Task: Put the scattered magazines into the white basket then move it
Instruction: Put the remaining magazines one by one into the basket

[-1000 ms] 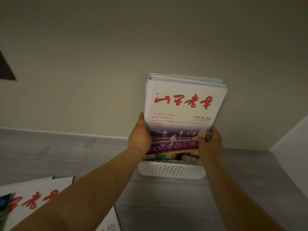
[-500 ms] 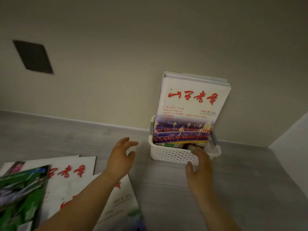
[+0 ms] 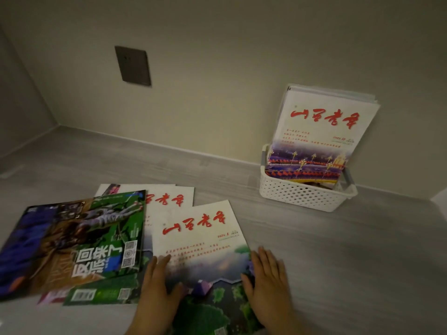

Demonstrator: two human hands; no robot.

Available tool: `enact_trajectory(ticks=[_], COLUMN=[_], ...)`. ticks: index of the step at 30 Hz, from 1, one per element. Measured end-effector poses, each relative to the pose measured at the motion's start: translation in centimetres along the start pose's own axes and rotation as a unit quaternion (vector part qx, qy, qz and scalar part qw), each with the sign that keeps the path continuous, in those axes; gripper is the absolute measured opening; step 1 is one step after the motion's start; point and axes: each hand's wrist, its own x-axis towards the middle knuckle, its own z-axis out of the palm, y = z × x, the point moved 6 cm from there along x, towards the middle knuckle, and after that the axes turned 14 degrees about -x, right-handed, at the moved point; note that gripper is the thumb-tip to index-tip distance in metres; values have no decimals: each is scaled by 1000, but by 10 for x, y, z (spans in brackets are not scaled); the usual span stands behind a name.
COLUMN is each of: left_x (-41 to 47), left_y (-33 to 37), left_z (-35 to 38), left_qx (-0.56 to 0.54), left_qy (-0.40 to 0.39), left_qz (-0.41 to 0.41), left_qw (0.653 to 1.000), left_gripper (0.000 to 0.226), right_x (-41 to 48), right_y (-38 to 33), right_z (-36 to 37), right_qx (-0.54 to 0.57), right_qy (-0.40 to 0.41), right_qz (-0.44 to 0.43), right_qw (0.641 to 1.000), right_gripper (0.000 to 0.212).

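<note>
The white perforated basket (image 3: pixel 300 197) stands on the grey floor by the wall at the right, with several magazines (image 3: pixel 321 126) upright in it. More magazines lie flat on the floor at the left. Nearest me is a white magazine with red title (image 3: pixel 200 240). My left hand (image 3: pixel 159 284) rests with straight fingers on its left edge. My right hand (image 3: pixel 268 279) lies flat at its right edge. A dark green and blue magazine (image 3: pixel 72 245) overlaps another white one (image 3: pixel 169 199) further left.
A dark wall plate (image 3: pixel 133 66) is set in the beige wall above the floor. The wall corner is at the far left. Grey floor lies between the flat magazines and the basket, and to the right of my right hand.
Both hands left the magazine standing in the basket and came down and left to the nearest flat magazine. The view swung left, so the basket now sits at the right.
</note>
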Motion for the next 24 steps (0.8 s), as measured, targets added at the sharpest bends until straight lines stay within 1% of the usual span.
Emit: enact_trajectory(ticks=[1,3,5,6,7,8,10,11,13,15,16,17,19,21,22,24], left_x=[1,4,8,10,12,15,16,14,13,11,10,9,5,1,-2,-6], left_y=[3,6,9,9,8,5,8,14,23,32,36,42,56,74,86,110], left_z=[-4,-10,-16,-21,-26,-29,-27,-23,-14,-12,-12,-13,-14,-12,-11,-8], left_qx=[-34,-92,-153,-174,-200,-227,-257,-233,-139,-87,-87,-96,-106,-105,-102,-105], left_qy=[14,18,7,12,18,14,-34,-67,-105,-104,-102,-103,-121,-152,-163,-174], left_qz=[1,3,0,-16,-42,-73,-103,-94,-46,7,22,36,60,102,131,182], left_qw=[999,996,988,985,979,971,960,966,984,991,991,989,985,977,973,962], left_gripper=[58,50,33,24,20,21,24,26,33,35,35,33,36,41,42,42], right_x=[0,0,-1,-1,-2,-2,-3,-3,-4,-4,-4,-4,-1,8,13,21], right_y=[0,-1,-1,0,2,3,3,3,5,7,9,12,18,28,34,45], right_z=[3,6,6,6,7,7,8,8,7,3,-3,-8,-19,-30,-36,-49], right_qx=[-1,3,5,5,7,10,16,24,47,120,182,253,401,511,549,603], right_qy=[-3,4,3,2,0,-3,-15,-22,-38,-49,-50,-49,-73,-90,-94,-102], right_qz=[-2,4,16,22,30,34,36,34,31,39,53,73,119,150,153,131], right_qw=[1000,1000,1000,1000,1000,999,999,999,998,991,981,963,905,842,816,780], right_gripper=[62,60,59,59,59,59,59,59,61,64,64,64,65,64,60,43])
